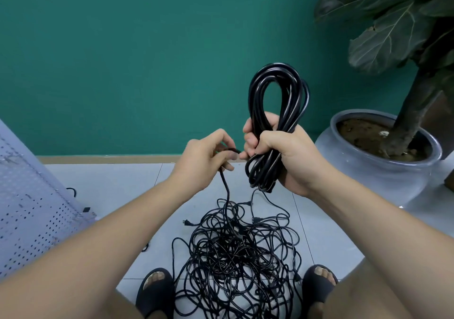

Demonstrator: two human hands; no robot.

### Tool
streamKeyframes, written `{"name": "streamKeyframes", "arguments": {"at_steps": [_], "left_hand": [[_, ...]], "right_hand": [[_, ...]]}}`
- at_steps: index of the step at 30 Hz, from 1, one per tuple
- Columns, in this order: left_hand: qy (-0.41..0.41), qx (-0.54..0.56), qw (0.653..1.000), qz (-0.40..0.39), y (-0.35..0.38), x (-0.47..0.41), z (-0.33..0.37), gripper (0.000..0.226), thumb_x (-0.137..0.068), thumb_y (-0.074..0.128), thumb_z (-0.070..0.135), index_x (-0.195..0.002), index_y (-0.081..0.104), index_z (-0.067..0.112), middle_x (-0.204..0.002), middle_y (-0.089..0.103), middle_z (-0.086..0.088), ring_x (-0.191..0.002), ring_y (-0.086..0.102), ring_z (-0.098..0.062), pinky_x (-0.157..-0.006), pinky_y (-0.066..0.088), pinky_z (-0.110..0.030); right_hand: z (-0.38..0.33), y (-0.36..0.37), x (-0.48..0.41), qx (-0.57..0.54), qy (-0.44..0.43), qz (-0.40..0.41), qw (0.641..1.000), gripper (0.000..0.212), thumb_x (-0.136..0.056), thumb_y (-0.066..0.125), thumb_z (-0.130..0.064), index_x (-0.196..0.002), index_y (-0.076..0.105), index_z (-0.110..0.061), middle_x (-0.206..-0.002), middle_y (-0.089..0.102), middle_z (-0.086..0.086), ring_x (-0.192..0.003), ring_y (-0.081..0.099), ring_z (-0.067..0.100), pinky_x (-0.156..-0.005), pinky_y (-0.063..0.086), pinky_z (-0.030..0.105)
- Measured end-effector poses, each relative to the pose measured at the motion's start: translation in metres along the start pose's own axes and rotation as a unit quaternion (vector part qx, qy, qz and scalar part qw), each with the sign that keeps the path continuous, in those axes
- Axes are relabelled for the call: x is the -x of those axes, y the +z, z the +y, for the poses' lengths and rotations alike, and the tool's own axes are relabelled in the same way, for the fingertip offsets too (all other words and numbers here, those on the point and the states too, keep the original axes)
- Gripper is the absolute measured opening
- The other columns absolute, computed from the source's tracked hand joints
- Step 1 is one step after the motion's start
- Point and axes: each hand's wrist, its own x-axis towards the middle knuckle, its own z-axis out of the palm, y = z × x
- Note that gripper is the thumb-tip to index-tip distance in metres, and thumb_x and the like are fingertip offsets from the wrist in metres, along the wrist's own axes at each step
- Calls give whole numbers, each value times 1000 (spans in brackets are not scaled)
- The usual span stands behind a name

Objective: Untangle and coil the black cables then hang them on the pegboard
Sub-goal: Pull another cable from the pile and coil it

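Black coil [277, 112] gripped, tangled cables [235, 254] below

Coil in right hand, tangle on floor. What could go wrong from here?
1. The strand that the left hand pinches drops into the tangled pile; pulling may tighten knots.
2. The right hand grips the thick coil at its lower part only; adding loops could let it slip apart.

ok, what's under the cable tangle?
Pale floor tiles show through gaps in the tangle. Anything beneath its dense middle is hidden by the strands.
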Motion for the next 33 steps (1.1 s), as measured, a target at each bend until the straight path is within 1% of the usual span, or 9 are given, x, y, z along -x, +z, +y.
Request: {"name": "streamKeyframes", "arguments": {"at_steps": [3,5,9,11,15,19,25,30,33], "left_hand": [[68,-67,994,45,17,-1,1,25,-98,72,15,-81,58,27,-71,67,23,-66,61,3,-66,48,-21],[93,-108,988,59,36,4,6,42,-91,68,8,-73,45,39,-66,56,22,-65,51,-5,-61,35,-22],[-24,-4,1000,-1,73,24,15,46,-95,75,10,-65,50,34,-57,55,25,-54,45,3,-54,30,-20],[-90,71,993,-33,83,34,20,27,-101,74,28,-76,67,22,-60,61,17,-53,48,0,-59,37,-25],[-123,193,965,-124,92,49,27,9,-108,64,31,-110,71,26,-99,82,2,-94,78,-12,-92,57,-37],[-165,212,953,-139,92,49,24,12,-108,64,23,-110,72,14,-92,80,-8,-79,78,-22,-72,58,-32],[-127,58,986,-94,70,33,20,18,-107,63,20,-113,79,15,-91,70,-2,-55,69,-11,-52,53,-23],[-41,-140,985,-91,52,21,10,21,-109,60,29,-115,79,22,-93,64,6,-65,73,-8,-67,60,-32],[-29,-156,981,-114,49,23,16,22,-110,56,30,-109,77,23,-89,70,3,-57,71,-7,-66,59,-28]], "right_hand": [[-2,4,-1,-45,-13,7,999,31,-73,48,11,-98,58,-4,-81,48,11,-67,50,23,-77,52,43],[-2,7,-2,-81,-17,18,996,29,-74,46,13,-95,57,-5,-79,47,10,-67,48,22,-71,55,38],[-2,9,-6,-71,-27,78,994,25,-68,49,6,-88,55,-8,-77,45,9,-68,43,23,-65,53,35],[-1,6,-8,-51,-34,118,991,23,-68,52,3,-87,56,-9,-79,44,11,-68,44,23,-64,54,36],[-2,-4,-10,48,-52,192,979,18,-72,55,1,-90,54,-3,-85,41,12,-60,49,20,-65,57,43],[-4,-13,-11,81,-59,209,973,20,-79,53,11,-91,56,-6,-84,45,10,-61,48,18,-67,58,41],[-11,-21,-12,69,-40,184,980,24,-68,53,2,-90,58,-5,-86,42,13,-77,38,30,-62,55,37],[-8,-26,-13,134,-43,199,970,15,-76,54,9,-89,52,3,-86,44,12,-74,42,27,-63,58,38],[-5,-29,-15,188,-58,237,951,13,-80,53,10,-90,48,4,-84,43,10,-67,45,24,-66,62,41]]}}
